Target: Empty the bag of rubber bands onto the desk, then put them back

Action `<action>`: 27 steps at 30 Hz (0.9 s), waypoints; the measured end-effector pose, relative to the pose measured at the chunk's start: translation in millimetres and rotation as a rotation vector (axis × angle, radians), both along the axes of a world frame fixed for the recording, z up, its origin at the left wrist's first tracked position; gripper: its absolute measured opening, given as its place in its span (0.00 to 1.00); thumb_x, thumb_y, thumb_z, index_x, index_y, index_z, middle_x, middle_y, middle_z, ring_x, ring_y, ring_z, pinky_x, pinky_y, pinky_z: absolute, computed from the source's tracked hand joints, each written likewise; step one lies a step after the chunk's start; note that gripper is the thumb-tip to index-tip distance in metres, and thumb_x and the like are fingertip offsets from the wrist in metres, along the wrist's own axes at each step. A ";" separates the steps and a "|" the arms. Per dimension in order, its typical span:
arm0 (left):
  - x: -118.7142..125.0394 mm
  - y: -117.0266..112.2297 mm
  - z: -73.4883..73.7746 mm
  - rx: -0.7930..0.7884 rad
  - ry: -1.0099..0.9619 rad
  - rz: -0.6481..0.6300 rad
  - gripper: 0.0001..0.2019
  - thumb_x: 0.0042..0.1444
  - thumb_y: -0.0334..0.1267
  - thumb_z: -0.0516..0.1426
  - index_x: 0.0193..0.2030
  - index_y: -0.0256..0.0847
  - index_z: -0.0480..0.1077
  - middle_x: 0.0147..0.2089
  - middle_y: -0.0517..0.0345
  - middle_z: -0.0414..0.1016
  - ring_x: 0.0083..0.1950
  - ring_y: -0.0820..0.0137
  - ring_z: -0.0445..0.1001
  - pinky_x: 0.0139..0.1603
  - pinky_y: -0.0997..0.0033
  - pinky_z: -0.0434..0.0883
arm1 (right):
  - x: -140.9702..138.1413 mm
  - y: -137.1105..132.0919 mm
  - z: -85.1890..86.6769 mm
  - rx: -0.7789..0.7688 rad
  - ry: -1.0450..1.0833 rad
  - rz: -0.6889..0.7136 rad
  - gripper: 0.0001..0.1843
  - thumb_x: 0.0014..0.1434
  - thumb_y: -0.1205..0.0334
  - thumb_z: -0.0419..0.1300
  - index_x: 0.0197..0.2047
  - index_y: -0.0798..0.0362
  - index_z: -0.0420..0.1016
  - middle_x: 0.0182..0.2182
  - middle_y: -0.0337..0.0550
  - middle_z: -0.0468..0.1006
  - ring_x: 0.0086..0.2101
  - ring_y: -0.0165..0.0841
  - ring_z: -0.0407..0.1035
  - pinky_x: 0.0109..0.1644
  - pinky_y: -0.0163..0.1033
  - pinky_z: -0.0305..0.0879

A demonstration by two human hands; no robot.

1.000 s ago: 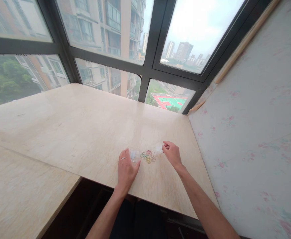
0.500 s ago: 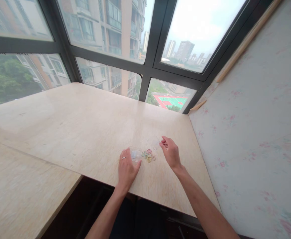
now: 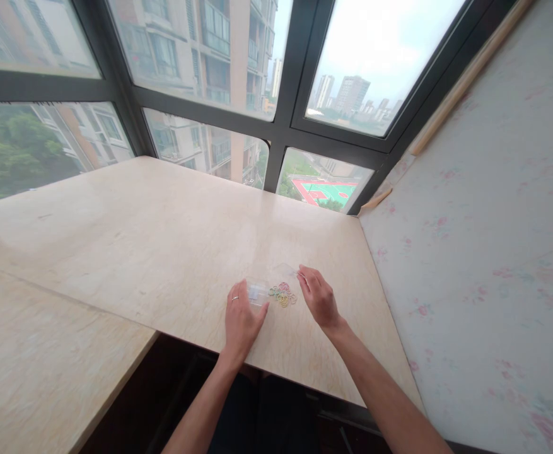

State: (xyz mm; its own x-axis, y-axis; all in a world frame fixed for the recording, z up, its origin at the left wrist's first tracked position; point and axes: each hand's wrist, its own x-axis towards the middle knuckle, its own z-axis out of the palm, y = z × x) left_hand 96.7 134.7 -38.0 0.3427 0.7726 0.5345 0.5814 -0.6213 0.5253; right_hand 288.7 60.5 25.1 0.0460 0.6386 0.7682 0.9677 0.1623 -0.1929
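Observation:
My left hand (image 3: 244, 318), a ring on one finger, curls around a clear plastic box (image 3: 258, 293) resting on the pale stone-look surface. Something small and bluish-white shows inside the box. Against its right side lies a small pile of thin coloured rings (image 3: 283, 294), pink, green and yellow, perhaps rubber bands. Just right of the pile, my right hand (image 3: 318, 293) pinches the edge of a thin clear plastic piece (image 3: 283, 270). This piece extends leftward above the pile; whether it is a lid or a bag I cannot tell.
The pale countertop (image 3: 162, 252) runs back to dark window frames (image 3: 276, 145). A floral-papered wall (image 3: 484, 252) rises on the right. The counter's front edge (image 3: 195, 347) is near my wrists, with a dark gap below it on the left.
My right hand has moved slightly left and turned, carrying the clear plastic piece left over the back of the pile. The left hand and the box have stayed put.

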 end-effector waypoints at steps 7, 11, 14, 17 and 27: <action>0.0 0.0 1.7 -0.055 -0.098 0.019 0.36 0.57 0.52 0.61 0.63 0.29 0.55 0.58 0.35 0.65 0.61 0.50 0.64 0.60 0.46 0.66 | 31.9 -6.4 -17.4 -0.121 0.761 -0.267 0.16 0.56 0.57 0.62 0.46 0.56 0.73 0.36 0.47 0.77 0.37 0.35 0.75 0.45 0.42 0.75; -2.3 -9.7 5.3 -0.040 -0.120 -0.031 0.37 0.58 0.52 0.59 0.65 0.30 0.53 0.59 0.35 0.64 0.62 0.50 0.63 0.60 0.47 0.67 | 54.9 -24.1 -38.4 -0.215 1.033 -0.407 0.22 0.45 0.54 0.66 0.41 0.57 0.73 0.35 0.49 0.79 0.37 0.38 0.76 0.46 0.44 0.73; -2.6 -29.3 9.4 0.007 -0.098 -0.096 0.36 0.59 0.51 0.59 0.66 0.31 0.52 0.60 0.36 0.63 0.63 0.50 0.62 0.60 0.47 0.67 | 66.0 -35.9 -49.8 -0.214 1.081 -0.439 0.24 0.44 0.51 0.66 0.41 0.58 0.72 0.36 0.51 0.79 0.37 0.39 0.76 0.45 0.44 0.73; 2.9 -57.0 15.8 0.012 -0.079 -0.162 0.37 0.59 0.51 0.58 0.67 0.33 0.50 0.61 0.36 0.63 0.63 0.49 0.63 0.59 0.46 0.68 | 69.4 -41.8 -49.7 -0.199 1.049 -0.451 0.23 0.45 0.50 0.64 0.41 0.57 0.73 0.36 0.51 0.80 0.37 0.40 0.76 0.45 0.45 0.73; 51.0 -95.4 15.8 -0.016 0.044 -0.310 0.45 0.51 0.50 0.65 0.68 0.31 0.48 0.59 0.33 0.65 0.62 0.45 0.63 0.60 0.43 0.66 | 67.1 -48.5 -40.2 -0.207 0.959 -0.448 0.21 0.48 0.54 0.59 0.42 0.59 0.75 0.37 0.53 0.80 0.40 0.41 0.75 0.51 0.49 0.71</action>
State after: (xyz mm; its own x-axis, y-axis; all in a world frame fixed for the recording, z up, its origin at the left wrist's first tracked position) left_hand 147.7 39.3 -22.2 0.5854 0.6359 0.5029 0.3879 -0.7644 0.5150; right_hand 355.9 12.0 -15.1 0.8333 0.5273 0.1664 0.3613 -0.2915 -0.8857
